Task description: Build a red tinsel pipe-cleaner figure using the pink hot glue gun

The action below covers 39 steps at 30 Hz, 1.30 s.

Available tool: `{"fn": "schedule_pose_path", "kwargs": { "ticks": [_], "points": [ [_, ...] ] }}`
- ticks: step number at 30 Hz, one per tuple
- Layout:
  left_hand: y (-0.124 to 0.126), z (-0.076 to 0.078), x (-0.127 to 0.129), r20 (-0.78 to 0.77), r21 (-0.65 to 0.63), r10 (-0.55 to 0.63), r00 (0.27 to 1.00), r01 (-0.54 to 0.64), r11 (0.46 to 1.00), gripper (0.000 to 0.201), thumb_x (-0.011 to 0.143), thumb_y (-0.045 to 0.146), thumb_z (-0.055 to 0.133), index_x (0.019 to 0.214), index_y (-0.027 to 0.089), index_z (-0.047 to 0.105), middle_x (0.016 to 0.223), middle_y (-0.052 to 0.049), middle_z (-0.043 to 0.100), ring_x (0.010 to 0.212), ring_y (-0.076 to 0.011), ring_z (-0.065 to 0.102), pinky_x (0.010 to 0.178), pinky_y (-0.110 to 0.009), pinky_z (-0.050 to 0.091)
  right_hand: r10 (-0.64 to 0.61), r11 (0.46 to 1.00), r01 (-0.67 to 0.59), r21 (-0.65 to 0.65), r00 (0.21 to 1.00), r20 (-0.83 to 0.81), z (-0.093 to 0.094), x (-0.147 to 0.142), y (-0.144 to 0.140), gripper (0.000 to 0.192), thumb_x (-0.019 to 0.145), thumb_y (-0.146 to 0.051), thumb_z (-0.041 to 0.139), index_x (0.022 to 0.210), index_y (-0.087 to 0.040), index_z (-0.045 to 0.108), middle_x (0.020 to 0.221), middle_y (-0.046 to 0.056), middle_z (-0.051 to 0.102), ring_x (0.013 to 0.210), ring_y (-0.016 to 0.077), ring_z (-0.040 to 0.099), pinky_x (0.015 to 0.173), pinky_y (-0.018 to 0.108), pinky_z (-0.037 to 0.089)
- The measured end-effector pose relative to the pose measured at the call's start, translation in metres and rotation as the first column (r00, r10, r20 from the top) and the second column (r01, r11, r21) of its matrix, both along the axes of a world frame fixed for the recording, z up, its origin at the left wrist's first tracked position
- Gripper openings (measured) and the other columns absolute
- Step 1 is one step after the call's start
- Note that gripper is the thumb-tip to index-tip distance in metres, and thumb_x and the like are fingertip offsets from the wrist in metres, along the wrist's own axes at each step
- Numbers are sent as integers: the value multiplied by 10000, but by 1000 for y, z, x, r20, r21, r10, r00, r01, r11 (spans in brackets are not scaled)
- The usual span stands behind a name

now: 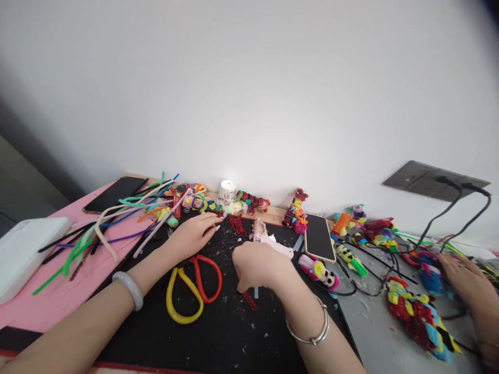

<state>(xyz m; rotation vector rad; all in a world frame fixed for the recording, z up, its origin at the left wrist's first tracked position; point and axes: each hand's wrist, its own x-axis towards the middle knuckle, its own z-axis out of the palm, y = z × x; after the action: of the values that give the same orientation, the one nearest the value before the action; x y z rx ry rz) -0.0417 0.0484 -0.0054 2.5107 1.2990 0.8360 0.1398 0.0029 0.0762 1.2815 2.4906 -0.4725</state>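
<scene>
Nearest, mostly bare mat [230,337] to its edge, scissors [198,283] between forearms, glue gun [276,245] by my curled right hand [257,267], hold unclear, left hand [198,232] loosely unfolded.

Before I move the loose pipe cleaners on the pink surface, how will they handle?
Probably light and bendy: the pipe cleaners are thin, and the cream strand curves like a hook. They'd likely snag and drag neighbours, since many cross in a loose heap. Rolling away seems unlikely, given those crossings.
</scene>
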Motion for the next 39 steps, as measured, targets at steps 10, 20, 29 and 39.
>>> {"fn": "schedule_pose_path", "kwargs": {
  "ticks": [10, 20, 29, 39],
  "points": [
    [3, 5, -7, 93, 150, 250, 964, -262, 953, 315, 904, 264, 384, 1119, 173, 596, 1174, -96, 605, 1116, -241, 544, 992, -415, 424, -31, 999, 33, 10, 989, -147, -11, -2, 7, 134, 599, -49, 622, 615, -170, 676, 662, 85, 706, 625, 206, 660, 546, 253, 458],
    [8, 4, -11, 168, 120, 223, 960, -244, 962, 295, 906, 242, 368, 1041, 163, 619, 1106, -90, 643, 1075, -235, 567, 983, -402, 413, -331, 843, 514, 158, 728, -601, -43, 16, 58, 281, 778, -50, 495, 952, -176, 676, 907, 70, 714, 889, 196, 640, 817, 269, 446],
    [-1, 4, 5, 428, -295, 128, 895, 5, 955, 94, 868, 284, 473, 920, 209, 494, 831, -12, 693, 792, -193, 664, 753, -319, 505, -266, 859, 497, 126, 642, -719, -48, 18, 60, 346, 852, -118, 446, 1179, -141, 556, 992, 68, 692, 895, 160, 635, 824, 254, 447],
    [-8, 3, 15, 528, -457, 118, 841, 164, 874, 169, 813, 311, 570, 898, 169, 538, 744, -16, 703, 726, -186, 673, 743, -296, 495, -146, 957, 283, 64, 659, -738, -46, 10, 55, 166, 763, -105, 570, 865, -155, 692, 736, 9, 683, 628, 114, 573, 618, 211, 421]
  ]
}}
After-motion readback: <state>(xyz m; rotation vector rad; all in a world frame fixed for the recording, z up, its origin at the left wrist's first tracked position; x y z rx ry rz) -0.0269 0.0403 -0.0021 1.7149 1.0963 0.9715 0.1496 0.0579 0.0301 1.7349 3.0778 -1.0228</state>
